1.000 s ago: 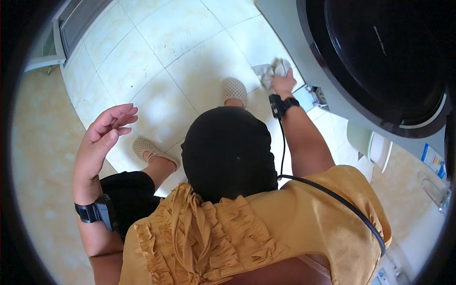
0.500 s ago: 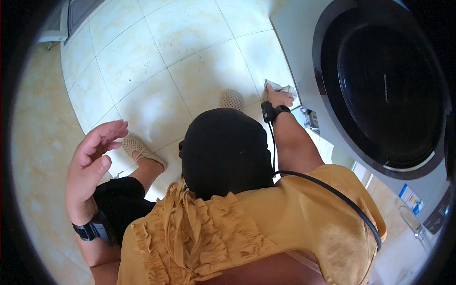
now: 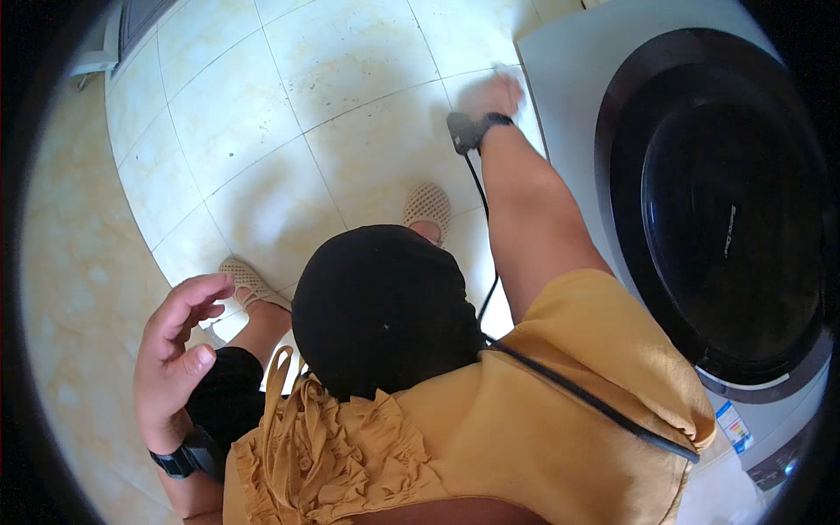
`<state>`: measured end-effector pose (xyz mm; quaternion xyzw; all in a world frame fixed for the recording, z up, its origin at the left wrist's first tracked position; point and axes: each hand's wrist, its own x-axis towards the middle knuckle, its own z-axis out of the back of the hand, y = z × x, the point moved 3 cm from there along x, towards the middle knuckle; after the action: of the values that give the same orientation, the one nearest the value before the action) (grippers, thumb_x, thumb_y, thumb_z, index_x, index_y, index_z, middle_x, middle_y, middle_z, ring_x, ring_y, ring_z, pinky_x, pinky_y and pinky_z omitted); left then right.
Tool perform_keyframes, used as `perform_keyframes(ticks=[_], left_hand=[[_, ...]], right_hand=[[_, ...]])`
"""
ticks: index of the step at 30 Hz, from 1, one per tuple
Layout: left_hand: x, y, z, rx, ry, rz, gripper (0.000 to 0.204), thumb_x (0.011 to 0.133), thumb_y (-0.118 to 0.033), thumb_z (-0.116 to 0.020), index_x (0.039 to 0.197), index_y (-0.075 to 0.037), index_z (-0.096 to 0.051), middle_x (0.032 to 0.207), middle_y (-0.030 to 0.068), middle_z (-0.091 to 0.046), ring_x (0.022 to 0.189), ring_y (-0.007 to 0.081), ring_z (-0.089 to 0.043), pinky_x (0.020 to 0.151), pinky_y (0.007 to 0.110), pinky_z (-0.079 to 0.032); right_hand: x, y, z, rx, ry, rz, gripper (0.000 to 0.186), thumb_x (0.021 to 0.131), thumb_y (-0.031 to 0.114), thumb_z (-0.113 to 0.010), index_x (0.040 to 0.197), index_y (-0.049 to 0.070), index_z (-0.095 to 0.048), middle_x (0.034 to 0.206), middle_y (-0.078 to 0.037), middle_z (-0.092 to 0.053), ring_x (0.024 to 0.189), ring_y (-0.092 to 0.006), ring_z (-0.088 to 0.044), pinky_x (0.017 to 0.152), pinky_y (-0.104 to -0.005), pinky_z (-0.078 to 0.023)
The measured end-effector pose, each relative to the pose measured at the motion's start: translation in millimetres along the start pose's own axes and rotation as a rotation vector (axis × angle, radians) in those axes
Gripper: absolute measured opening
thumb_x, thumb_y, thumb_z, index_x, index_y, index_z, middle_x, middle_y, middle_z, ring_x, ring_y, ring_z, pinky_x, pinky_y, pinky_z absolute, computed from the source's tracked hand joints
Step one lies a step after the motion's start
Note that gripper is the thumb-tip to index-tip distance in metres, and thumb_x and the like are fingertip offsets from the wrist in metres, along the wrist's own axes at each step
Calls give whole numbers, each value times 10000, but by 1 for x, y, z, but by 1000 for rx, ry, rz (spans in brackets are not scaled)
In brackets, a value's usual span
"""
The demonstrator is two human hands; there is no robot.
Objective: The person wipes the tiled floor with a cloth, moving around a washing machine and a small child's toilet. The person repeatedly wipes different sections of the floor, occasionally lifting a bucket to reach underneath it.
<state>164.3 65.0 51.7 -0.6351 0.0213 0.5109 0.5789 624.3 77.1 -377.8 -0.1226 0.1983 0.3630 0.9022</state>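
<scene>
My right hand (image 3: 495, 94) is stretched far forward, low over the tiled floor and close beside the washing machine. It is smeared by motion. A bit of a pale, crumpled cloth (image 3: 500, 68) shows at its fingertips; the rest lies hidden under the hand. My left hand (image 3: 179, 341) hangs in the air at the left, above my bent knee. Its fingers are loosely curved, the thumb stands apart, and nothing is in it. Both wrists wear black bands, and a cable runs from the right one.
A grey front-loading washing machine (image 3: 569, 96) with a large round dark door (image 3: 735, 210) fills the right side. Cream floor tiles (image 3: 350, 52) spread ahead, with small dark specks. My feet in beige perforated shoes (image 3: 427, 204) stand below. A door frame (image 3: 109, 44) shows at the far left.
My right hand has moved forward and slightly left along the machine's base, the pale cloth with it. My left hand has dropped slightly lower in view, its curved fingers much the same.
</scene>
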Motion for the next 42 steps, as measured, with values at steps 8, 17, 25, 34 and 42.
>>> perform_keyframes(ticks=[8,17,25,34,42], left_hand=[[15,8,-2,-128,-28,19,811,889,-537,-729,1448,6,-503,1419,133,-588,1327,239,-544,1093,368,-409],[25,25,-1,-93,58,78,721,924,-477,-717,1443,-20,-513,1422,99,-585,1331,217,-537,1098,366,-408],[36,17,-8,-42,116,29,654,953,-436,-694,1431,-22,-525,1399,96,-593,1298,216,-556,1098,369,-417],[41,5,-7,-208,-44,-148,561,989,-300,-653,1468,-53,-499,1416,108,-589,1321,226,-546,1075,361,-441],[34,0,-1,-281,-27,-184,574,1000,-326,-639,1473,-38,-491,1402,117,-590,1289,205,-558,1060,336,-441]], right_hand=[[-39,-13,32,495,-544,565,481,848,60,-616,1328,68,-642,1419,-229,-534,1307,-405,-471,1123,-436,-396],[-184,-167,-75,615,-168,-107,898,866,196,-730,1530,-102,-203,1562,-352,-238,1451,-483,-262,1221,-494,-245],[-26,-65,-22,444,-262,228,793,859,201,-718,1519,-20,-336,1529,-344,-352,1400,-492,-358,1201,-481,-295],[-6,-11,70,771,-140,537,460,888,-17,-562,1341,54,-607,1238,-230,-651,1192,-388,-597,1078,-438,-442],[-201,-99,-47,643,-83,441,610,858,22,-647,1445,33,-479,1458,-267,-456,1385,-456,-380,1184,-533,-299]])
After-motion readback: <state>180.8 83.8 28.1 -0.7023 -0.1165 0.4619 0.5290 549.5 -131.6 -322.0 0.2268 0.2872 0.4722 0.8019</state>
